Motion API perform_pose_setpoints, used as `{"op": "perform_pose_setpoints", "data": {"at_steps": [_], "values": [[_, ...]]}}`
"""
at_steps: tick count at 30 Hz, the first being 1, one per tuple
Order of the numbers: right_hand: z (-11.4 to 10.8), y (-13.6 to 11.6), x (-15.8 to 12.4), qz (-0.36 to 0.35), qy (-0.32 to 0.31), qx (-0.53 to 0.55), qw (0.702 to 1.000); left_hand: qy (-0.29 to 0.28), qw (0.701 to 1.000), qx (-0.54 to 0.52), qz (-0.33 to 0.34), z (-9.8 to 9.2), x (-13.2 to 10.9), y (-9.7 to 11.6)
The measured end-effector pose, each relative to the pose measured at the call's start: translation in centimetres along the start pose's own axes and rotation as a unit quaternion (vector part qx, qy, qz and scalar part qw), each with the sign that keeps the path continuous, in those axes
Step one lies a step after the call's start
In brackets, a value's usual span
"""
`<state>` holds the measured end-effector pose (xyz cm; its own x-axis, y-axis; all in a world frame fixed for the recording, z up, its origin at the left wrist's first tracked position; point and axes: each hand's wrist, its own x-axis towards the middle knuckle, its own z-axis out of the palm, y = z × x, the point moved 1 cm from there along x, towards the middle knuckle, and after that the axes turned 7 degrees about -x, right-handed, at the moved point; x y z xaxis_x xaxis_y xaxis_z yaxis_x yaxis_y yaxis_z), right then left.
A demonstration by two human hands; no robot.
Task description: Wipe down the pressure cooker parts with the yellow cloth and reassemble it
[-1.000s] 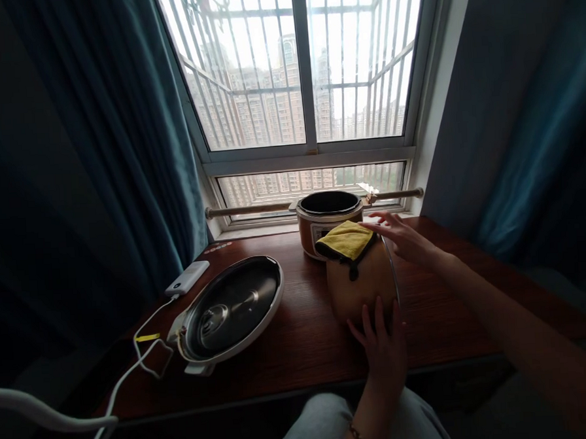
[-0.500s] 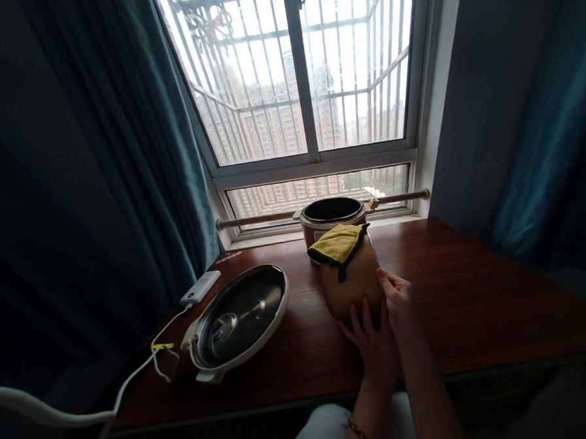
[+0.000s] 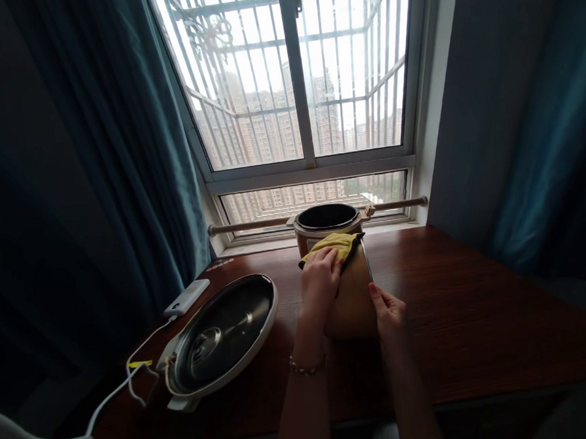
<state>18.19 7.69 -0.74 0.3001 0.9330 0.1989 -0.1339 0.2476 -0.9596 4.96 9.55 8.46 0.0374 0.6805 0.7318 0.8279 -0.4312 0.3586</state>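
A gold-brown cooker inner pot (image 3: 352, 305) lies on its side on the table, its outer wall facing me. My right hand (image 3: 389, 309) is closed on the rim at its right side, thumb on top. A yellow cloth (image 3: 342, 241) with a dark border is draped over the pot's upper part. My left hand (image 3: 320, 277) is on that cloth, fingers bent and closed over it. Just behind stands the rice cooker body (image 3: 301, 240), upright with its dark mouth uncovered. The pot's inside is turned away and hidden.
To the left, a detached cooker lid (image 3: 274, 312) rests with its dark inner side up. Beyond it are a white power bank (image 3: 188, 297) and a white cable (image 3: 108, 394). A horizontal rod (image 3: 258, 225) crosses the window behind the dark red wooden table (image 3: 454, 303).
My left hand has moved up from the pot's lower wall onto the yellow cloth. My right hand still holds the rim. The view has shifted slightly.
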Motion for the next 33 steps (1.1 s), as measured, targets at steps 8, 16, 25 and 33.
{"op": "perform_pose_setpoints", "data": {"at_steps": [8, 16, 25, 33], "values": [[0.2, -0.6, -1.3, 0.041, -0.068, 0.073, 0.994, -0.048, 0.998, -0.049, -0.005, 0.0, -2.7, 3.6], [0.3, 0.1, -1.8, 0.041, -0.073, 0.080, 0.993, 0.010, 0.998, 0.036, 0.041, 1.1, -3.0, 1.8], [0.0, 0.9, -2.0, 0.005, -0.066, 0.022, 0.998, 0.040, 0.999, -0.015, -0.014, 0.9, -3.0, 1.1], [0.2, 1.2, -2.3, 0.016, -0.063, 0.039, 0.997, 0.069, 0.997, -0.034, -0.019, 1.4, -3.1, 0.6]]}}
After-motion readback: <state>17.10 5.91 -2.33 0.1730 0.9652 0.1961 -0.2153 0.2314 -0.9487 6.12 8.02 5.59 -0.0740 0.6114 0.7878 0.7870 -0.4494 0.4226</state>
